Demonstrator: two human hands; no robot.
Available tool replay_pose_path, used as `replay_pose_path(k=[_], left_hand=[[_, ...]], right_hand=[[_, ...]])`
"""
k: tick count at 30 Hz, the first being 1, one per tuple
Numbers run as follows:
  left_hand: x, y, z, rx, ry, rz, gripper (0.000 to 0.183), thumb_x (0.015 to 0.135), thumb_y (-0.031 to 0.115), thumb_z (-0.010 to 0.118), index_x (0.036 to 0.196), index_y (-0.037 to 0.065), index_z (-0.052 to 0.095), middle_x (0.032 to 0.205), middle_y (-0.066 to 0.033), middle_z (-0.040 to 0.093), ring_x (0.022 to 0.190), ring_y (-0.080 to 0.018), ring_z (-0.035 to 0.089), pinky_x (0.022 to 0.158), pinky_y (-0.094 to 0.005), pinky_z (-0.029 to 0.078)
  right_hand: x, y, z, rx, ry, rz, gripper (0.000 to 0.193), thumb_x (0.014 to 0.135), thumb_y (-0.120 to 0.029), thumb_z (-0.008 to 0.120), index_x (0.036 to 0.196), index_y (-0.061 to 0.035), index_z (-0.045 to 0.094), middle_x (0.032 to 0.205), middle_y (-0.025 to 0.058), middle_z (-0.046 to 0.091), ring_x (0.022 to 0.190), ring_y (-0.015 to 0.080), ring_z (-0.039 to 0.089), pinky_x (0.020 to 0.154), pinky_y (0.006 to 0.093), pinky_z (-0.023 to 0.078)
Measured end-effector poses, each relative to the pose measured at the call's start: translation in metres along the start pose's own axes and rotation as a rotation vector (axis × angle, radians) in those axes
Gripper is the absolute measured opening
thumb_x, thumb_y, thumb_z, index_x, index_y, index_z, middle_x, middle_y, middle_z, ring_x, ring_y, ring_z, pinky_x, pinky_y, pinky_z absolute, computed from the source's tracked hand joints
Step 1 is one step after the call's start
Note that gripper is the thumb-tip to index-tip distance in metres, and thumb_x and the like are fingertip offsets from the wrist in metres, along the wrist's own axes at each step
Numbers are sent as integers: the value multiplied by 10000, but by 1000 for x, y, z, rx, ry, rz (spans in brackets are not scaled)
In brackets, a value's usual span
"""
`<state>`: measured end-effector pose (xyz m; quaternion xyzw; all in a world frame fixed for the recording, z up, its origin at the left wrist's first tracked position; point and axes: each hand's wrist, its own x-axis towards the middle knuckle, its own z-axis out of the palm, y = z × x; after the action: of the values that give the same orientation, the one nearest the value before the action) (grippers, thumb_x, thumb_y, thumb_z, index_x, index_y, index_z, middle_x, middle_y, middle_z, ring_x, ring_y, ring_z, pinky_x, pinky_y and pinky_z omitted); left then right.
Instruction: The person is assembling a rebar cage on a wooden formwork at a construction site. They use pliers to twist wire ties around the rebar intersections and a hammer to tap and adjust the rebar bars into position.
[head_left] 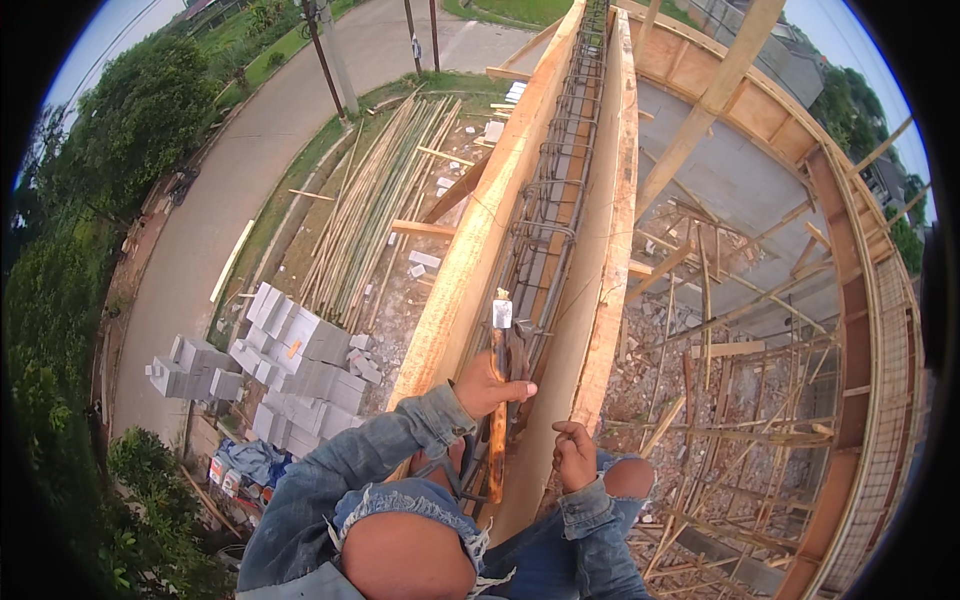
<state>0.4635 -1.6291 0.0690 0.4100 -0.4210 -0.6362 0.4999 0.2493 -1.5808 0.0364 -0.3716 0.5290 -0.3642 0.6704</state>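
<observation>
My left hand is closed round a hammer with an orange-brown wooden handle and a pale metal head. The hammer stands nearly upright over the trough between two wooden form boards. Just beyond the fingers is a dark metal piece, partly hidden by the hand and hammer. My right hand has curled fingers beside the near end of the right form board; what they hold, if anything, is hidden. A rebar cage runs along the trough, and the left form board flanks it.
I sit high on the formwork, knees either side. Below left are grey block stacks, bamboo poles and a road. To the right, a deep drop holds props and rubble; a slanting timber brace and curved formwork stand there.
</observation>
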Motion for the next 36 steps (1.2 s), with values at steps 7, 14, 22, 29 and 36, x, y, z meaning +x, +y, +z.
replay_pose_path(k=[7,14,22,29,36], left_hand=[[-34,-55,37,-170,-42,-197,259,746,93,703,848,32,473,664,-29,496,582,-124,542,528,-263,429],[-41,-92,32,16,-13,-321,236,719,169,731,738,26,544,578,-42,541,516,-124,534,478,-266,408],[-46,-82,38,21,45,-334,316,689,254,764,770,8,583,570,-55,565,499,-123,545,455,-271,408],[-45,-80,45,-128,87,-195,306,697,214,766,793,-3,572,572,-68,574,495,-129,553,457,-291,429],[-45,-94,42,251,174,-417,323,593,249,746,690,-25,603,579,-124,605,513,-175,592,493,-306,460]], right_hand=[[23,46,-17,653,98,529,188,835,-127,476,1010,-60,460,747,33,447,642,158,437,537,288,377],[8,53,-22,548,-70,537,463,838,-53,452,1267,-66,278,867,57,511,695,173,491,652,389,457],[8,48,-15,537,-16,425,342,846,-34,443,1181,-60,377,870,77,515,684,165,485,557,318,406],[12,63,-22,445,-85,368,257,867,-86,486,1113,-33,435,836,100,552,679,180,525,558,302,422],[11,57,-14,443,-126,231,224,871,-85,474,1090,-43,457,849,107,572,704,209,553,595,335,456]])
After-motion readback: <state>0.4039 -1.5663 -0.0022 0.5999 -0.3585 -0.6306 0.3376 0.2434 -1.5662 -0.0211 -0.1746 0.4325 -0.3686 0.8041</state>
